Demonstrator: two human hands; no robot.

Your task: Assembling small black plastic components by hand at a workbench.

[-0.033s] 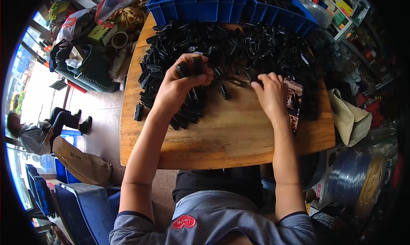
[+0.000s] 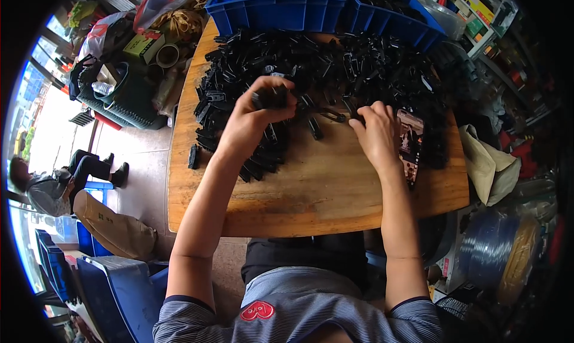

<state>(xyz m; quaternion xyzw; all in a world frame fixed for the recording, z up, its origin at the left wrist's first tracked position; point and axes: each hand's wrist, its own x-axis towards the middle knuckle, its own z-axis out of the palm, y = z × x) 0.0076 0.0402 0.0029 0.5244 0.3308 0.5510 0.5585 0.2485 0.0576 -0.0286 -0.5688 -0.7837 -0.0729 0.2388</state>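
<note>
My left hand (image 2: 260, 107) is raised above the near left side of the pile, its fingers wrapped round a bunch of black plastic parts (image 2: 272, 96). On the right, my right hand (image 2: 379, 130) reaches to the near edge of the pile. Thumb and fingertips close on a small black plastic part (image 2: 354, 114), mostly lost against the dark heap behind. Between the hands a few loose black parts (image 2: 315, 128) lie on the wood. A large pile of black plastic parts (image 2: 287, 53) covers the far half of the table.
The wooden table (image 2: 317, 193) has a curved near edge. Blue bins (image 2: 278, 14) stand at its far side. A phone with a lit screen (image 2: 411, 142) lies beside my right wrist. At far left a person (image 2: 51, 190) sits; a wrapped spool (image 2: 493, 253) stands at right.
My left hand has turned slightly, so the parts in it sit closer together. The right hand has shifted a little to the left.
</note>
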